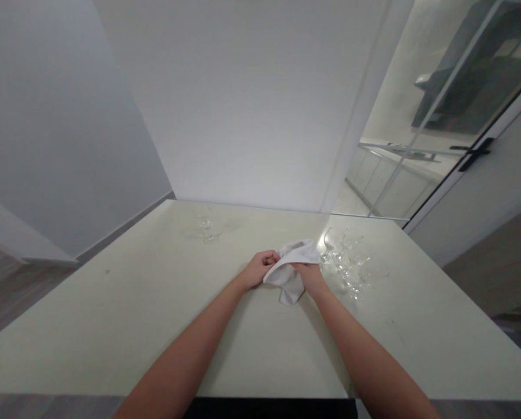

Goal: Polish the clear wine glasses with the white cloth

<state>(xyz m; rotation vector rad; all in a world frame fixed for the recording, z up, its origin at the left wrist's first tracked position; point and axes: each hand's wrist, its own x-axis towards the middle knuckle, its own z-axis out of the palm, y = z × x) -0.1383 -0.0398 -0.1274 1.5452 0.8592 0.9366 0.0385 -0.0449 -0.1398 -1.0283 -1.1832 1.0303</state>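
A white cloth [293,270] is bunched between my two hands above the middle of the table. My right hand [310,278] is closed on it, with most of the fingers tucked under its folds. At the cloth's left edge, my left hand [260,269] has its fingers curled in; whatever they hold is hidden by the fingers and the fabric. Just right of my right hand stands a cluster of several clear drinking glasses [350,262], their outlines overlapping. Farther off to the left is more clear glassware [207,227], too faint to count.
The pale table [125,320] meets a white wall [260,116] at its far edge. Behind the right side is a glass-paned door with a black handle [476,152]. Small dark marks [391,325] dot the tabletop near the right.
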